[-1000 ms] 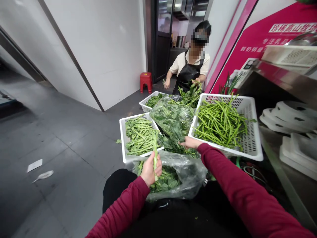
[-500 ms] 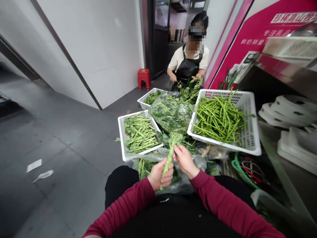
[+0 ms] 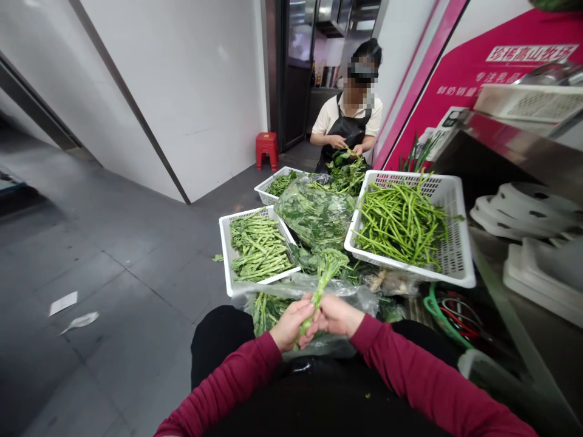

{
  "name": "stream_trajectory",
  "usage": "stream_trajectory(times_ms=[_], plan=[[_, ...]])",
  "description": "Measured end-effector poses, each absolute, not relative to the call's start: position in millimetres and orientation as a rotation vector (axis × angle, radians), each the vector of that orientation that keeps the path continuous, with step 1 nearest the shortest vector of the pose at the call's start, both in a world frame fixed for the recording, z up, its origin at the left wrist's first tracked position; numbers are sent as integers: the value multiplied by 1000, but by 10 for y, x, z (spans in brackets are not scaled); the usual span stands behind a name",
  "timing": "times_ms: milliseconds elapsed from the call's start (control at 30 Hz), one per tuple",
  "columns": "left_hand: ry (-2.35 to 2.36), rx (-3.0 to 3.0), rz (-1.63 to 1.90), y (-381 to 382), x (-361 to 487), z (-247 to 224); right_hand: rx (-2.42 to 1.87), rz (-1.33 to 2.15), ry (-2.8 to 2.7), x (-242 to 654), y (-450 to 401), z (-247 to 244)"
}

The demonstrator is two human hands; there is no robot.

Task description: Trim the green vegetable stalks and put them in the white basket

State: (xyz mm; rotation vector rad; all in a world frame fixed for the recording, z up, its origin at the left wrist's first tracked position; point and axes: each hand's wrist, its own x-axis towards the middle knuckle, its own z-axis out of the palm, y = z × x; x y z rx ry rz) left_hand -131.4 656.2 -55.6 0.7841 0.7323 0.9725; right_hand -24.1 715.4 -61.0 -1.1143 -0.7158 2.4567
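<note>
A pale green broccolini stalk [image 3: 322,280], its leafy head pointing up and away, is held upright at a tilt over my lap. My left hand [image 3: 291,323] wraps round its lower part, thumb on top. Pressed close against it, my right hand [image 3: 337,315] has its fingers closed on the stalk too; its fingertips are partly hidden. Beneath both hands lies an open clear plastic bag [image 3: 359,297] with more green stalks inside. Just beyond it, at the left, a white basket [image 3: 225,243] holds trimmed stalks laid side by side.
A white basket [image 3: 464,243] of long green stems stands at the right. A bag of leafy greens [image 3: 314,212] and another basket [image 3: 262,189] lie farther off. Opposite, a person [image 3: 348,124] handles greens. A red stool [image 3: 266,149] stands by the wall; stacked white plastic pieces [image 3: 532,209] are at right.
My right hand has slid down the stalk from near its head to beside my left hand. The co-worker's hands have come closer together.
</note>
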Motion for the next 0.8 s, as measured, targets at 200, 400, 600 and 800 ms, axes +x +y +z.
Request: stream_trajectory(times_ms=[200, 400, 600, 800], plan=[[1286, 1008, 1319, 6616, -1392, -585, -914, 1862, -984, -162, 7106, -459], [1387, 975, 1514, 6609, -1378, -625, -1052, 1488, -1230, -135, 7328, -137], [1051, 778, 1083, 6578, -1308, -570, -823, 1849, -796, -202, 7260, -295], [821, 697, 983, 6534, -1316, -533, -771, 1915, -708, -105, 7284, -240]])
